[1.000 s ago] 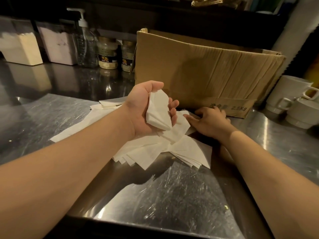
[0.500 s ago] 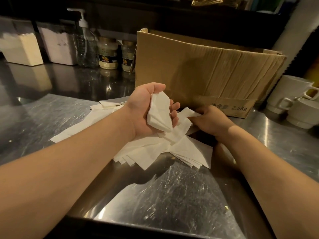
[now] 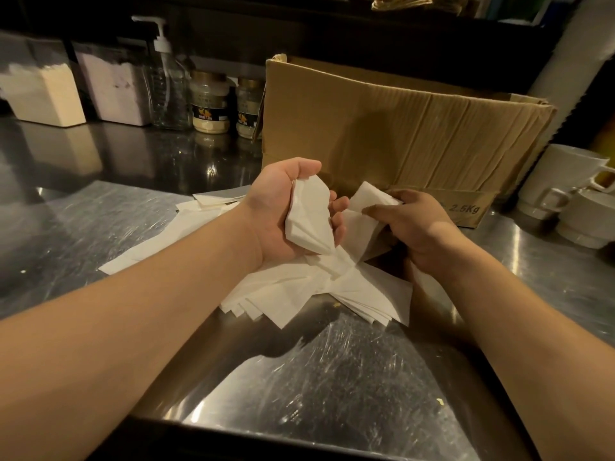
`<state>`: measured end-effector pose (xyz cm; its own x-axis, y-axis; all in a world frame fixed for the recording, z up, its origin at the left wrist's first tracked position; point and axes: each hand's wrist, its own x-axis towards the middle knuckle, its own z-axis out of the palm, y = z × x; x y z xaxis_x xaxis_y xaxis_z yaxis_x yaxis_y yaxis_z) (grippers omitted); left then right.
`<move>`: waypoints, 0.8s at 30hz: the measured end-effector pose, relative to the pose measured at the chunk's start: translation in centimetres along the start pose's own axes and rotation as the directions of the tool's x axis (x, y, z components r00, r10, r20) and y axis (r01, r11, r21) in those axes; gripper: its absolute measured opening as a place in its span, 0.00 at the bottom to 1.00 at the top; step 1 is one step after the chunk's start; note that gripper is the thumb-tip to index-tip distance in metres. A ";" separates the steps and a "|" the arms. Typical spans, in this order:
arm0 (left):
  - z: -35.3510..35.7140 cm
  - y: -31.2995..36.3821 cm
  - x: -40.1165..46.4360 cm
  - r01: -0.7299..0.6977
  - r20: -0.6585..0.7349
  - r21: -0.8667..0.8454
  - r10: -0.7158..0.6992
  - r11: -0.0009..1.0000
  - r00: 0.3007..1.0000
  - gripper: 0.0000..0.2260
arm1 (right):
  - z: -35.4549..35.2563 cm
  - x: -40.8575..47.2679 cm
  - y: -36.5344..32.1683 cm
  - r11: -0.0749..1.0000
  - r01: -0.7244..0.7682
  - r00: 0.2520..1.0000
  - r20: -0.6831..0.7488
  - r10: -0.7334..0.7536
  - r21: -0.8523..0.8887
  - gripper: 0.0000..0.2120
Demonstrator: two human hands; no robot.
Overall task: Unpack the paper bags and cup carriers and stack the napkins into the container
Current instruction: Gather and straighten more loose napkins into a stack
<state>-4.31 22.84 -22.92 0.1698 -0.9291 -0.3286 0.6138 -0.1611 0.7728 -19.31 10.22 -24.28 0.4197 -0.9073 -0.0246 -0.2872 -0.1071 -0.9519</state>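
Note:
My left hand (image 3: 276, 207) is closed around a small stack of folded white napkins (image 3: 311, 217), held upright above the counter. My right hand (image 3: 412, 224) pinches another white napkin (image 3: 369, 197) lifted just beside the left hand's stack. Below both hands a loose pile of white napkins (image 3: 286, 294) lies fanned out on the steel counter (image 3: 332, 377). A large open cardboard box (image 3: 399, 128) stands directly behind the hands; its inside is hidden.
At the back left stand two clear containers of white sheets (image 3: 43, 91), a pump bottle (image 3: 166, 78) and two jars (image 3: 211, 101). White cups (image 3: 572, 194) are stacked at the right. The counter's front edge is near me.
My right hand went from lying flat on the counter to pinching a napkin and lifting it up toward my left hand. The left hand kept its stack almost still.

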 end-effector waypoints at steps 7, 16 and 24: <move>0.1 0.0 0.0 -0.008 0.011 -0.001 0.008 1.000 1.000 0.18 | -0.1 -0.6 -0.2 0.957 -0.028 0.999 0.036 0.018 0.290 0.15; -0.1 0.4 -0.2 -0.039 0.054 -0.023 0.040 0.999 0.998 0.22 | -0.8 -1.4 -1.0 0.898 0.382 0.922 -0.159 -0.353 0.218 0.09; -0.1 0.5 0.1 -0.120 0.048 0.019 0.119 0.993 0.992 0.18 | -1.5 -2.6 -2.7 0.801 0.265 0.941 0.036 -0.335 0.537 0.09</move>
<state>-3.91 22.73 -22.57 0.2043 -0.9567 -0.2073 0.5745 -0.0543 0.8167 -20.90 12.23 -21.14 0.5227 -0.8035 0.2850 0.3437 -0.1074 -0.9329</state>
